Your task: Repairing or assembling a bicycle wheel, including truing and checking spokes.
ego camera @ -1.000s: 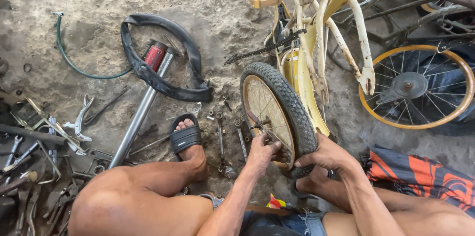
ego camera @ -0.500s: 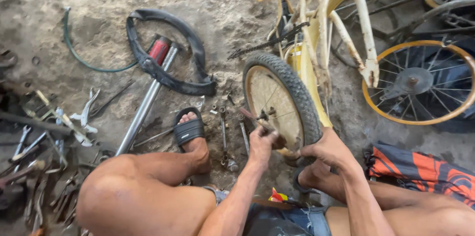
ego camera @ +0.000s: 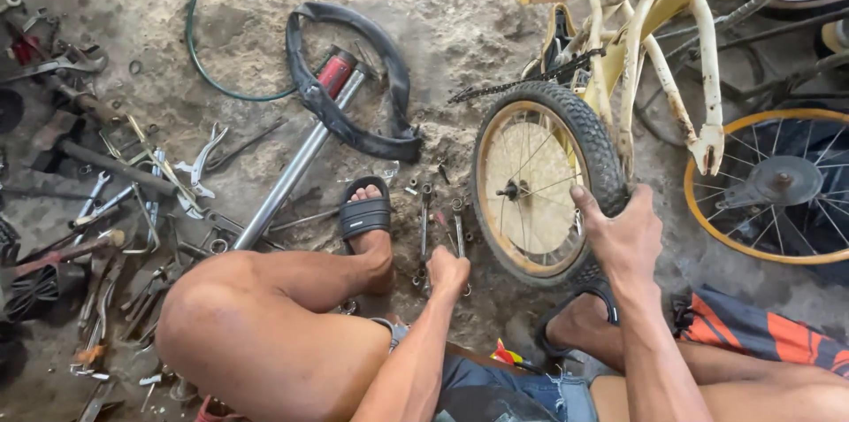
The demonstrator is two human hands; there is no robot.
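right hand [ego camera: 623, 241] gripping the knobby tire of the small yellow-rimmed wheel [ego camera: 539, 183], upright in the yellow bike frame [ego camera: 654, 42] | left hand [ego camera: 447, 273] closed low by the wrenches [ego camera: 442, 227] on dirt, can't tell what's in it

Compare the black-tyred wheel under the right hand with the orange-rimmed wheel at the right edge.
The small cream-rimmed wheel with a knobby black tyre wears a tyre; the orange-rimmed spoked wheel shows a bare rim. The tyred wheel stands upright beside the cream bicycle frame, steadied by the right hand; the orange one lies off to the side, untouched and partly out of view. The orange wheel's hub carries a broad grey disc; the tyred wheel's hub is small. Both are spoked.
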